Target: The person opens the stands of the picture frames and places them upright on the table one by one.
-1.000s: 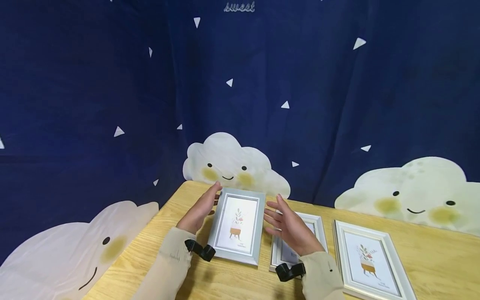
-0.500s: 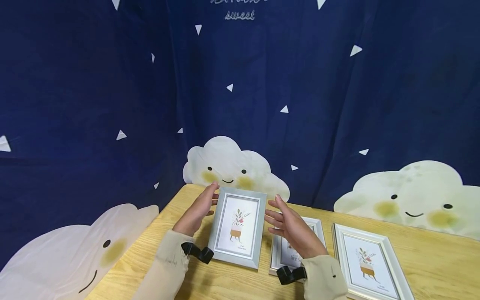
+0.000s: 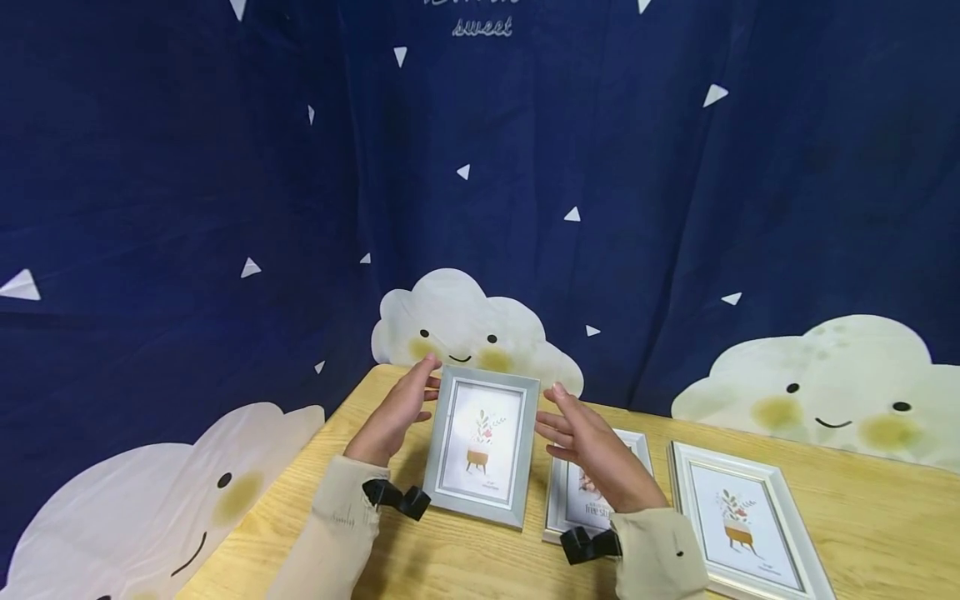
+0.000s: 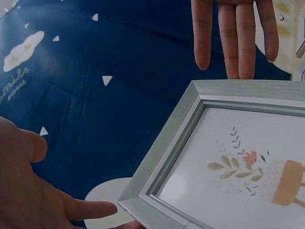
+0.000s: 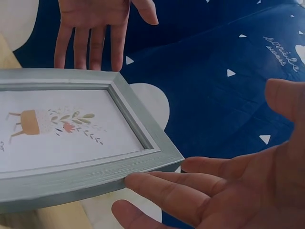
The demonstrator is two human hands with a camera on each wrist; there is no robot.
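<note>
A grey-green picture frame with a potted-plant print stands tilted back on the wooden table, between both hands. My left hand is at its left side, fingers straight, with fingertips at the frame's edge in the left wrist view. On the opposite side, my right hand extends its fingers, and in the right wrist view its fingertips touch the frame's side edge. Both thumbs are held away from the frame. What supports the frame from behind is hidden.
A second silver-white frame lies partly beneath the right forearm. Farther right is a larger white frame with a similar plant print. A dark blue curtain with clouds hangs behind the wooden table.
The grey-green frame has become more upright and shifted slightly right in view. Both hands have stayed alongside it with fingers straight. The other two frames lie as before.
</note>
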